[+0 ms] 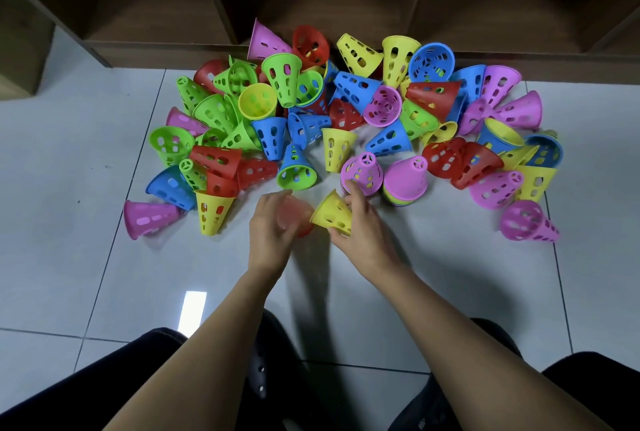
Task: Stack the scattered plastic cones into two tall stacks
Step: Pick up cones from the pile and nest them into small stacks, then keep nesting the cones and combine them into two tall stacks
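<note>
Dark-clad knees [114, 375] fill the bottom corners, cut off by the frame edge, and both bare forearms reach forward between them over the white tiled floor [86, 257]. Seen from the back, the left hand [272, 226] has its fingers curled, its grip closed round a red cone [298, 219] that is smeared by blur and half hidden by the knuckles; which way it points is unclear. The right hand [363, 234] turns inward, its grip pinching a yellow cone [333, 214] held tilted, narrow end up, just beside the red one. Just beyond its fingertips stand two short stacks topped in pink, the left stack [362, 172] and the right stack [405, 181], side by side, their lower cones mostly hidden. Whether a fingertip touches the left stack is unclear. Behind them the scattered cones [346, 101] spread in a wide heap up to the foot of wooden shelving [156, 46]. Plain tile shows between hands and knees and out to the left.
</note>
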